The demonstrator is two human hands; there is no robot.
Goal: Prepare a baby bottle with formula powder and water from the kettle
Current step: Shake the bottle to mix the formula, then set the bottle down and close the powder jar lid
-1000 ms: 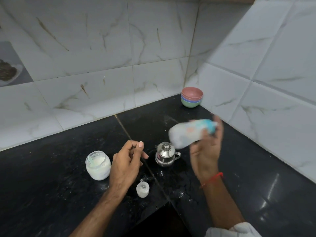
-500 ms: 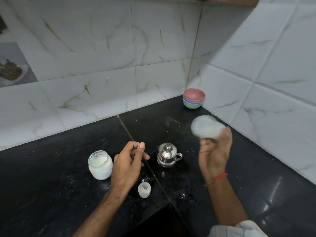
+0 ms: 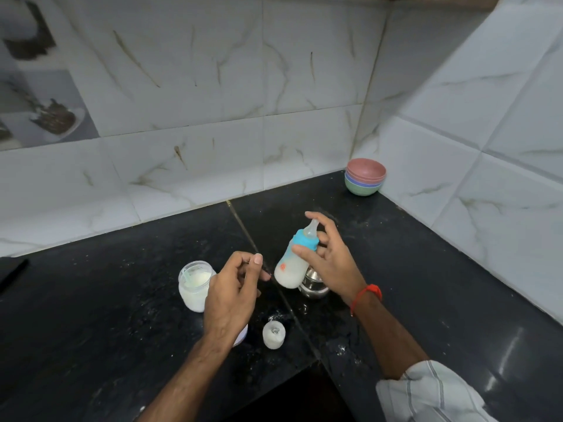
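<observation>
Right hand (image 3: 330, 257) grips the baby bottle (image 3: 294, 260) at its blue collar, tilted, right in front of the kettle (image 3: 313, 284). Left hand (image 3: 231, 287), beside the bottle, curls loosely, apparently holding nothing. Bottle looks light and smooth, likely slippery when wet; the collar or mid-body is the safest hold.

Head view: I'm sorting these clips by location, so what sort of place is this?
Most likely a home kitchen corner: a black stone counter meets marble-look wall tiles, stacked coloured bowls sit in the corner, and a small steel kettle stands behind the baby bottle.
</observation>
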